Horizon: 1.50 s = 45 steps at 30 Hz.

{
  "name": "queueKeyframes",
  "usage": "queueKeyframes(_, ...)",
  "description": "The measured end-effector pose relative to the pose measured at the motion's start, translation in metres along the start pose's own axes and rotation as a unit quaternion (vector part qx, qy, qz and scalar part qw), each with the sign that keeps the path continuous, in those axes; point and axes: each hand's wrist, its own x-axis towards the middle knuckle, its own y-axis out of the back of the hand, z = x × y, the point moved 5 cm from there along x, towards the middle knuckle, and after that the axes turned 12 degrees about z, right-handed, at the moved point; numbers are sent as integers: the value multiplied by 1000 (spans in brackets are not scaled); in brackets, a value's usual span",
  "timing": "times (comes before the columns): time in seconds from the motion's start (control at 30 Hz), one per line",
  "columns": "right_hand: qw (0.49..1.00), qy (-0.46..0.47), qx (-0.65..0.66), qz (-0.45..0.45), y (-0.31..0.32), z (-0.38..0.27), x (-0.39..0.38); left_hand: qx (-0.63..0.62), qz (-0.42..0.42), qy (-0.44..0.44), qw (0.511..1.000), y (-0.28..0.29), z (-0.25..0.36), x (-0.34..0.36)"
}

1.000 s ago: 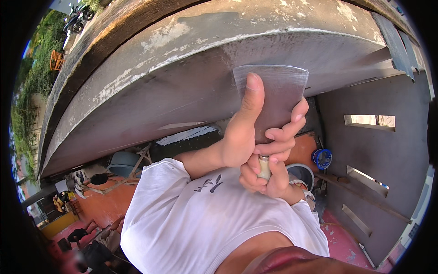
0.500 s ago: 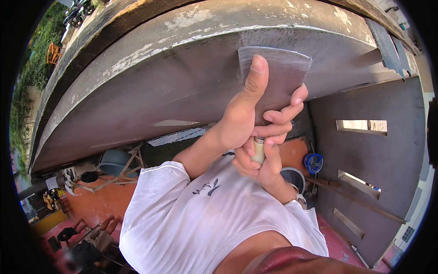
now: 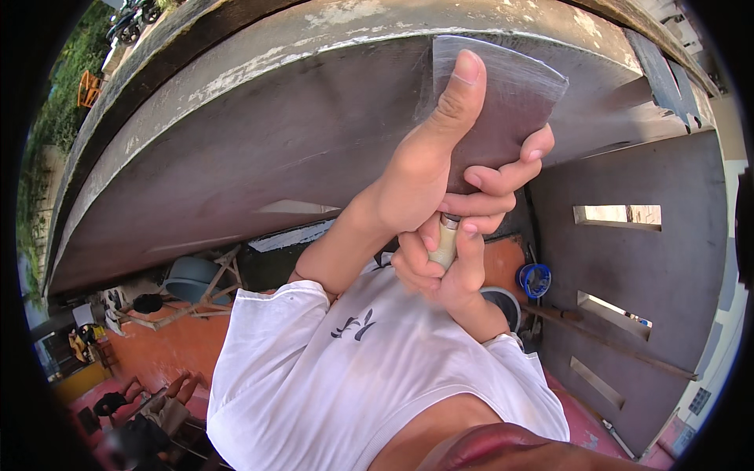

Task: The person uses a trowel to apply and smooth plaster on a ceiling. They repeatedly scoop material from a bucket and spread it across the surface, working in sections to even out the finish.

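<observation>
A broad scraper (image 3: 506, 102) with a flat, flaring metal blade and a pale handle is held up against the grey-brown plastered surface (image 3: 330, 129). My left hand (image 3: 424, 173) is closed on the blade: the thumb points up along its left side, and curled fingers show at its right and lower edges. Just below, my right hand (image 3: 440, 271) wraps the short pale handle (image 3: 444, 242). The blade's wide end lies near the pale, chipped upper border (image 3: 314, 53) of the surface.
At right stands a grey wall (image 3: 620, 267) with rectangular slots. A blue bucket (image 3: 535, 280) and a wooden pole (image 3: 605, 339) are by it. A grey-blue tub (image 3: 192, 279) sits near a wooden frame (image 3: 216, 294) at left. People's legs (image 3: 182, 387) show lower left.
Both hands and the scraper have moved up and a little right along the surface, bringing the blade's wide end to the chipped border. The grip of both hands is unchanged.
</observation>
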Motion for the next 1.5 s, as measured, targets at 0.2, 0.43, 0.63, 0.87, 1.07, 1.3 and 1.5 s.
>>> queueKeyframes(0.2, 1000, -7, -2, 6, 8, 1, -5, -6, 11, 6, 1000, 5, -9, 0)
queueKeyframes(0.43, 999, -13, -24, 19, 1, -7, -3, 1, -6, -14, 1000, -4, 4, 1)
queueKeyframes(0.63, 1000, -16, -15, 7, -4, -11, -1, 5, -11, -27, 1000, -8, 13, 2)
queueKeyframes(0.87, 996, -70, -9, 45, 49, 19, -12, -32, 24, 0, 999, 39, -45, 2)
queueKeyframes(1.07, 993, -90, 58, 59, 95, 43, -16, -45, 62, 15, 997, 68, -84, 8)
queueKeyframes(1.3, 994, -78, 20, 67, 98, 42, -13, -38, 63, 20, 997, 67, -86, 13)
queueKeyframes(1.5, 998, -60, 14, 28, 68, 24, -8, -33, 10, 16, 999, 43, -54, 10)
